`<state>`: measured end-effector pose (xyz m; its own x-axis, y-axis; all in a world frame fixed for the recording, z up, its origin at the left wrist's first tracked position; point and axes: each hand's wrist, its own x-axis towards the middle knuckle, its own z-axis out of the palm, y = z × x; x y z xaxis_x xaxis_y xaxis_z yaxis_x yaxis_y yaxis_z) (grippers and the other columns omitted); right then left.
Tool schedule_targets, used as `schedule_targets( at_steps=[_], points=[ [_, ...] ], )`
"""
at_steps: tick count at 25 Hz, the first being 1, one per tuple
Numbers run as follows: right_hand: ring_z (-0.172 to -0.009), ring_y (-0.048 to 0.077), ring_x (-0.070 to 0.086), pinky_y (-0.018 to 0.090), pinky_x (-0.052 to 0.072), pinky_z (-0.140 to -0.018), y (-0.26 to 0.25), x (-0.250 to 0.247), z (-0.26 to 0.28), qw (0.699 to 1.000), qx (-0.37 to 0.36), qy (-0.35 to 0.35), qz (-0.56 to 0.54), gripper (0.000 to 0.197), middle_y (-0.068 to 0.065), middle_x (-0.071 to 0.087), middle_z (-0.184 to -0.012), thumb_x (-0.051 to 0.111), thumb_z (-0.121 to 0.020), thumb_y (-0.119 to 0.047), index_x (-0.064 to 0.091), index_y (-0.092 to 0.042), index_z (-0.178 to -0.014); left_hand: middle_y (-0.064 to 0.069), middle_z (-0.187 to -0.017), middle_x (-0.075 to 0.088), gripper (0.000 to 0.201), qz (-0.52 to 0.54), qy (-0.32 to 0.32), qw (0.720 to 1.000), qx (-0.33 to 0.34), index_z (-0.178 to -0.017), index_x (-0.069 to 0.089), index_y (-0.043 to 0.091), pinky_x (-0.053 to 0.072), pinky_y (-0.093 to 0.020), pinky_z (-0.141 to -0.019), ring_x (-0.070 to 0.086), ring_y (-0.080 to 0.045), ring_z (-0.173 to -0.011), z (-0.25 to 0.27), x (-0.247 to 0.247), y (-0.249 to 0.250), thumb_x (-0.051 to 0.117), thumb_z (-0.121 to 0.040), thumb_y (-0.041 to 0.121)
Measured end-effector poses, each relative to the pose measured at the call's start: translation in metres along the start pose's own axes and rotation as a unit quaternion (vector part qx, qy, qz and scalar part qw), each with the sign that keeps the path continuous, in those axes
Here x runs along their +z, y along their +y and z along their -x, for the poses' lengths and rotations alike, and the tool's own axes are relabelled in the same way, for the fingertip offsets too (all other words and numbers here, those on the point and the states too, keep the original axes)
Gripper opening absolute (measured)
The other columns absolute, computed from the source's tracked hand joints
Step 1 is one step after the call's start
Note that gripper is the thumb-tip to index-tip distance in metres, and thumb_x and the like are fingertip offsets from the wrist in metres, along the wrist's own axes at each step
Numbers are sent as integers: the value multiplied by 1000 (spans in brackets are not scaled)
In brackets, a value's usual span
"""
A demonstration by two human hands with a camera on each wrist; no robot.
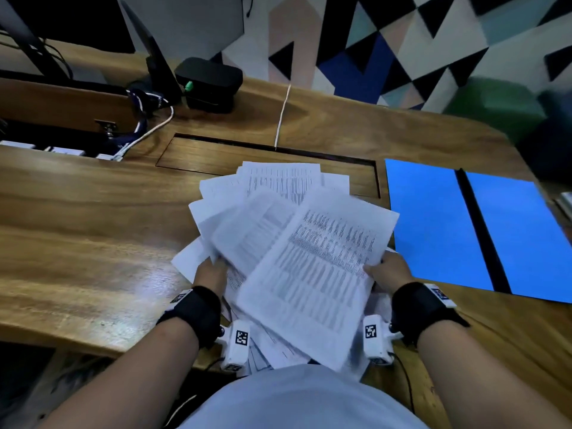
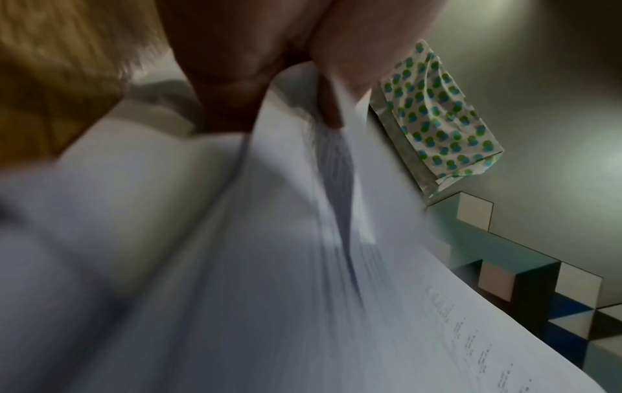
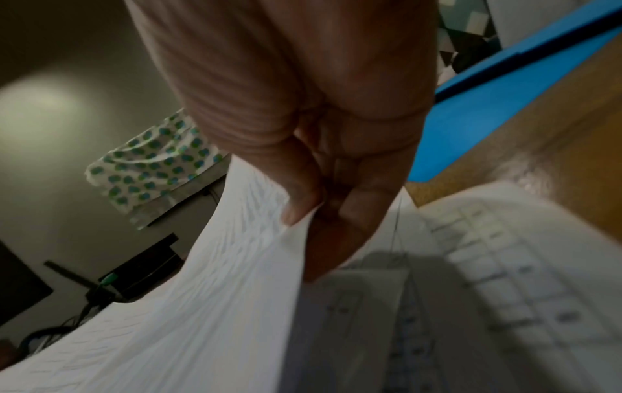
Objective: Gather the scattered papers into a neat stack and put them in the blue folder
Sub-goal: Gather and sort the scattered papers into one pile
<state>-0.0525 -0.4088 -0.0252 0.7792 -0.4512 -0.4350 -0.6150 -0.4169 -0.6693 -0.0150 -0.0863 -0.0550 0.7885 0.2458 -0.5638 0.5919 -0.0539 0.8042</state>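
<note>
With my left hand (image 1: 210,270) and right hand (image 1: 390,269) each pinching the fanned papers (image 1: 297,243) left of the blue folder (image 1: 439,224), I should loosen both grips and tap the edges square.

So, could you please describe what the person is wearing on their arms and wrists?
Both forearms are bare, without sleeves. The left wrist and right wrist each carry a black strap holding a small white camera block with black-and-white square code markers. Thin dark cables trail from the blocks.

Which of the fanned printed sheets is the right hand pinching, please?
The topmost white printed sheet, nearest the open blue folder: the right hand pinches its right edge, while the left hand grips the sheets fanned beneath.
</note>
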Motion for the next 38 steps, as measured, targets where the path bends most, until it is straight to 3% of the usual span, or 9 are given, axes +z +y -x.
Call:
schedule_targets(
  at_steps=[3, 7, 12, 18, 23, 27, 31, 35, 38],
  points=[
    [-104, 34, 62, 51, 53, -90, -3, -6, 6, 998, 4, -67, 6, 30, 16, 65, -116, 61, -87, -3, 60, -4, -117, -19, -118, 64, 41, -2, -14, 1000, -23, -120, 59, 0, 48, -39, -92, 61, -35, -105, 6, 1, 10, 45, -97, 31],
    [-96, 29, 59, 43, 52, -86, 0, 1, 10, 1000, 2, 5, -14, 56, 7, 61, -95, 74, -77, -4, 44, -12, -124, -6, -100, 76, 76, 272, -125, 953, -46, -108, 69, 22, 53, -41, -84, 72, -23, -90, 36, 5, 18, 45, -66, 82],
    [-80, 28, 55, 38, 47, -79, 8, 4, 13, 995, 7, 98, -14, 30, 11, 56, -76, 72, -79, -4, 48, -7, -96, -7, -119, 70, 98, 286, -174, 942, 8, -124, 62, 16, 53, -43, -93, 67, -24, -109, 37, -1, 3, 83, -41, 66],
    [-91, 34, 61, 38, 49, -85, 11, 11, 6, 993, -23, 116, -27, 2, 10, 60, -88, 58, -90, -11, 58, -11, -88, -16, -115, 68, 45, 35, 8, 999, 13, -120, 62, 4, 51, -48, -95, 66, -35, -101, 16, -2, -13, 63, -87, 35],
    [-85, 25, 49, 27, 33, -74, -8, -1, 1, 978, -41, 202, -37, 4, 14, 54, -90, 49, -93, -3, 52, -5, -90, -19, -111, 67, 43, 42, 37, 998, 0, -118, 60, 3, 51, -45, -89, 64, -37, -98, 7, -5, -10, 58, -92, 37],
    [-90, 29, 54, 34, 41, -78, -41, -6, -25, 985, -125, 122, -2, 8, 22, 58, -92, 50, -92, -2, 57, 0, -91, -12, -103, 68, 30, 70, 19, 997, 34, -106, 63, 8, 53, -43, -86, 65, -31, -92, 7, -4, 2, 61, -90, 33],
    [-82, 21, 49, 28, 37, -72, -70, 40, -24, 985, -163, -39, 37, 8, 8, 52, -85, 52, -91, -13, 47, -12, -86, -5, -56, 38, 45, 4, 47, 998, 34, -59, 36, 16, 30, -26, -51, 38, -22, -51, 9, 1, 10, 66, -87, 35],
    [-101, 23, 56, 36, 48, -92, -76, 73, -20, 988, -112, -105, -14, 50, 3, 54, -110, 73, -79, -24, 46, -13, -120, -7, -52, 32, 57, -36, 54, 998, 5, -54, 29, 17, 27, -29, -54, 35, -23, -51, 1, 0, 2, 70, -77, 49],
    [-96, 25, 61, 35, 51, -88, -75, 70, -26, 985, -105, -138, 20, 31, 6, 64, -101, 74, -79, -19, 60, -11, -105, -8, -52, 39, 60, -113, 48, 992, 12, -52, 36, 11, 30, -30, -52, 44, -27, -57, 0, 0, 6, 54, -85, 57]
  ],
)
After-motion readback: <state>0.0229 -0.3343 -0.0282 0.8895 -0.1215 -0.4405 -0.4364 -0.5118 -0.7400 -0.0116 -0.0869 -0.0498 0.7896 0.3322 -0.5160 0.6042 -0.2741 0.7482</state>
